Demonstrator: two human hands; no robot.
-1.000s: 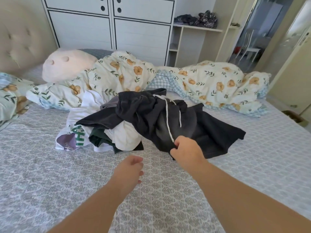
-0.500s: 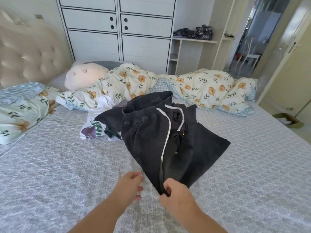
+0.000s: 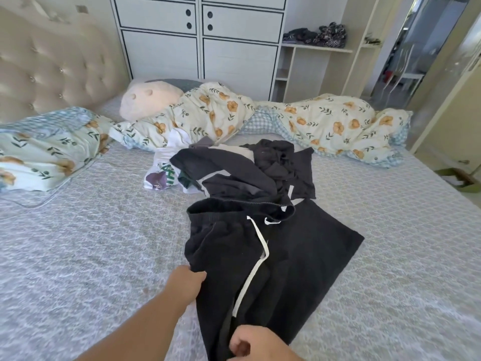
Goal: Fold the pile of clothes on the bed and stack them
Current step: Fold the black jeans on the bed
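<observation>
Two hands in frame, both on one garment: black drawstring shorts (image 3: 273, 256) spread on the bed (image 3: 78, 256), pulled clear of the pile and lying just in front of it.

Left hand (image 3: 186, 284): grip clamped on the left edge of the shorts, fingers tucked into the fabric.

Right hand (image 3: 256, 345): at the bottom of the frame, fingers curled, pinching the near end of the shorts.

Shorts: waistband at the far end, gaping open. One white drawstring (image 3: 256, 259) visible running down the front, plus a short white end beside the waistband.

Pile of clothes (image 3: 234, 173): behind the shorts, mid-bed, unfolded. Exact garment count cannot be told, the pieces overlap. At least two dark pieces on top, one white printed top (image 3: 161, 175) with purple and green graphics at the left, some grey and white fabric underneath.

Rest of the bed: one floral duvet (image 3: 325, 123) bunched along the far side, one floral pillow (image 3: 46, 149) at the left, one pale pink cushion (image 3: 149, 99) by the tufted headboard (image 3: 52, 66).

Behind: white wardrobe (image 3: 200, 40), four round door holes visible. One open shelf (image 3: 316, 46) with dark clothing on it.
</observation>
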